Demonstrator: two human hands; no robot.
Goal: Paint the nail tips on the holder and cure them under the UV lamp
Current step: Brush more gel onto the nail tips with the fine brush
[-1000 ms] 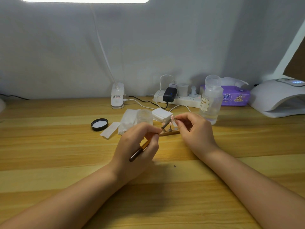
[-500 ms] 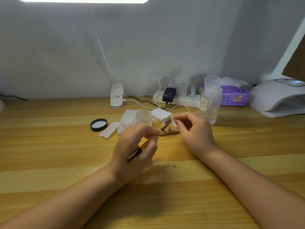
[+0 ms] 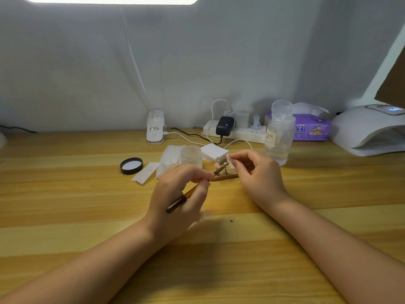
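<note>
My left hand (image 3: 175, 200) grips a thin brown nail brush (image 3: 188, 193) like a pen, its tip reaching toward a pale pink nail tip (image 3: 228, 157). My right hand (image 3: 259, 172) pinches that nail tip on its small stand, just above the wooden holder (image 3: 226, 177). Another pink nail tip (image 3: 217, 165) stands on the holder beside the brush tip. The white UV lamp (image 3: 370, 128) sits at the far right of the desk, its display lit.
A clear jar (image 3: 191, 156) stands behind my left hand, its black lid (image 3: 131, 165) to the left, with white wipes (image 3: 169, 159) and a white pad stack (image 3: 214, 152) nearby. A clear liquid bottle (image 3: 279, 134), power strip (image 3: 236, 130), purple tissue pack (image 3: 311, 128) and lamp clamp (image 3: 155, 128) line the back.
Both hands stay almost still. The brush tip shifts slightly near the nail tip held by my right hand.
</note>
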